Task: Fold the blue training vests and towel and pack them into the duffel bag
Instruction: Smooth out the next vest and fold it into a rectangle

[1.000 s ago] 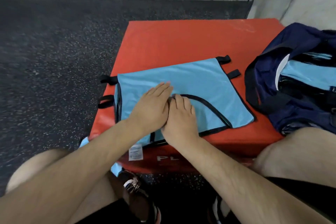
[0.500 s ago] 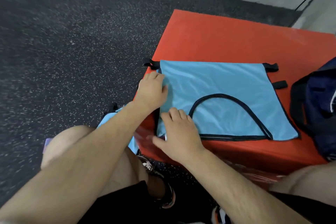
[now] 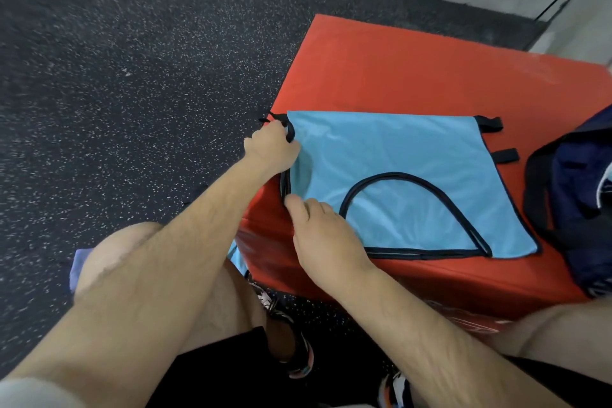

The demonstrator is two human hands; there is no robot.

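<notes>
Both have moved off the middle of the vest [image 3: 397,159]: left hand [image 3: 271,146] grips its far-left corner, right hand [image 3: 324,235] covers near-left (grip unclear); fold likely next.

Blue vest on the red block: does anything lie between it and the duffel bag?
Nothing visible does. Between the right edge of the blue vest and the duffel bag lies only bare red block, crossed by the vest's own black straps.

Even, fairly bright indoor light falls from above, with only soft shadows under the red box [image 3: 414,69]. A pale sheen marks its far corner. Edges bend from the wide lens; the vest [image 3: 397,149] looks slightly soft.
</notes>
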